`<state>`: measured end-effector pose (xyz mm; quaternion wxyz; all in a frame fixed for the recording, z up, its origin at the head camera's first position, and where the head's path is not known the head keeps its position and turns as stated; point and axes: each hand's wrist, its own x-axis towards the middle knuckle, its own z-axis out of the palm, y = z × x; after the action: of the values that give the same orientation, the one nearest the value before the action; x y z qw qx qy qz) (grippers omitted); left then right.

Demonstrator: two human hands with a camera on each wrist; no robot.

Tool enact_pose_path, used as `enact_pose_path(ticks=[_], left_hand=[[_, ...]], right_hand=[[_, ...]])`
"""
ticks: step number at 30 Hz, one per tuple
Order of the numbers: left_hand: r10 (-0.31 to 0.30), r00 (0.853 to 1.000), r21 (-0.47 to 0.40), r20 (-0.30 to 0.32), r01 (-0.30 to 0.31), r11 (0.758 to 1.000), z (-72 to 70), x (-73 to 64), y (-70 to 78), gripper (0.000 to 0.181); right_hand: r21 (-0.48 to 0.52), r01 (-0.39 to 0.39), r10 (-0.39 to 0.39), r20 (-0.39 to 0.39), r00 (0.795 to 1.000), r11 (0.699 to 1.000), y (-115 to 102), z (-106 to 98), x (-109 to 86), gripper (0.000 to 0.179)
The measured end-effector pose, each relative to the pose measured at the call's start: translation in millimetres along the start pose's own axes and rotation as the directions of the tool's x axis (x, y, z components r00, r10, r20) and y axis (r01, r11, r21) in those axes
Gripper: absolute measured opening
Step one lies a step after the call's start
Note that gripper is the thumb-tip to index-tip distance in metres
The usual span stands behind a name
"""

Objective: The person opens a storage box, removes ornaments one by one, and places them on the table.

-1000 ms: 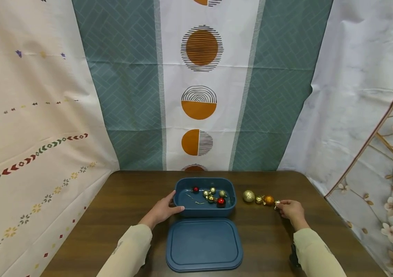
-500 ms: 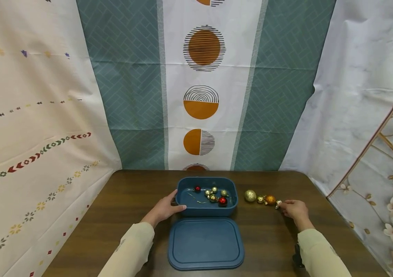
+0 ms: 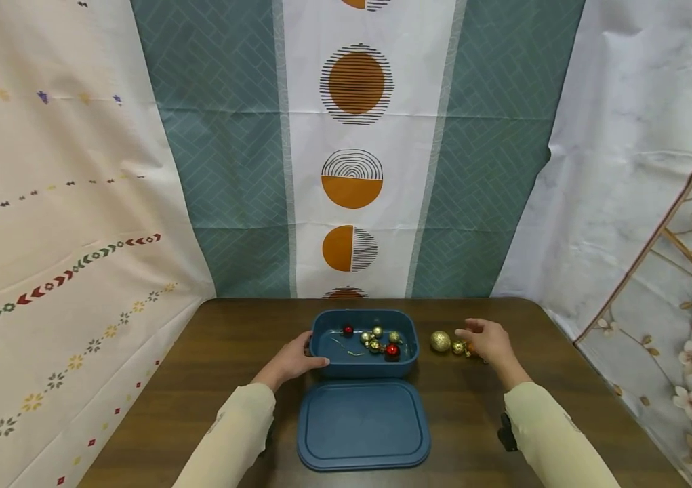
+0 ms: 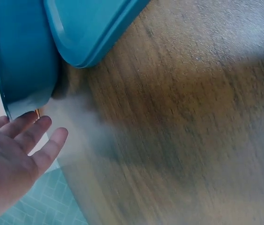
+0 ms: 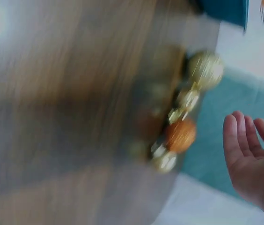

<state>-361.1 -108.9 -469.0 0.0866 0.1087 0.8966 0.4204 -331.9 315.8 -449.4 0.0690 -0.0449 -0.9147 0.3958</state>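
My left hand (image 3: 287,359) rests at the left end of a blue open box (image 3: 360,371), thumb along its front corner. In the left wrist view its fairly straight fingers (image 4: 26,126) touch the box wall near the rim. Inside the box lie two red baubles (image 3: 392,350) and several small gold ones (image 3: 375,346). My right hand (image 3: 492,342) is raised with nothing in it, fingers loosely extended. Below it stands a row: a large glittery gold bauble (image 5: 207,69), a small gold bauble (image 5: 188,99), an orange bauble (image 5: 181,135) and another small gold bauble (image 5: 165,161).
A flat blue lid (image 3: 364,423) lies on the brown wooden table (image 3: 163,413) in front of the box. Patterned cloths (image 3: 352,135) hang behind the table and along both sides.
My right hand has let go of the small pale gold bauble at the row's right end and moved up and left over the row. The left hand stays at the box.
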Motion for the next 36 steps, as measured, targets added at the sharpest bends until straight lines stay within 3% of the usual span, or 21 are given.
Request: enact_pose_path(ticks=[4,9,14,18,24,31,36], left_hand=[[-0.030,0.999,-0.008,-0.039,0.029,1.000,-3.4,0.7,-1.5,0.087],[-0.032,0.993,0.008,-0.115,0.033,0.999,-8.5,6.0,1.9,0.087],[0.048,0.979,0.043,-0.199,-0.041,0.998,-9.6,16.0,14.9,0.081],[0.108,0.968,0.061,-0.226,-0.096,0.993,-4.4,23.1,29.0,0.076],[0.133,0.971,0.054,-0.197,-0.125,0.991,8.8,29.2,46.9,0.072],[0.137,0.982,0.039,-0.134,-0.133,0.990,23.7,35.0,57.7,0.070],[0.132,0.988,0.018,-0.082,-0.131,0.991,33.6,36.6,63.9,0.068]], right_hand=[[-0.045,0.113,-0.109,0.072,0.991,0.993,-27.5,27.2,2.1,0.057],[-0.076,0.148,-0.135,0.156,0.978,0.986,-46.1,53.6,-0.3,0.066],[-0.083,0.144,-0.126,0.186,0.974,0.986,-46.3,67.2,-2.8,0.077],[-0.062,0.145,-0.130,0.193,0.973,0.988,-42.3,73.2,-4.8,0.080],[-0.037,0.130,-0.121,0.199,0.972,0.991,-41.2,79.1,-5.8,0.082],[-0.042,0.100,-0.089,0.214,0.973,0.994,-41.4,81.9,-8.4,0.086],[-0.035,0.117,-0.107,0.211,0.972,0.992,-40.3,84.5,-9.0,0.087]])
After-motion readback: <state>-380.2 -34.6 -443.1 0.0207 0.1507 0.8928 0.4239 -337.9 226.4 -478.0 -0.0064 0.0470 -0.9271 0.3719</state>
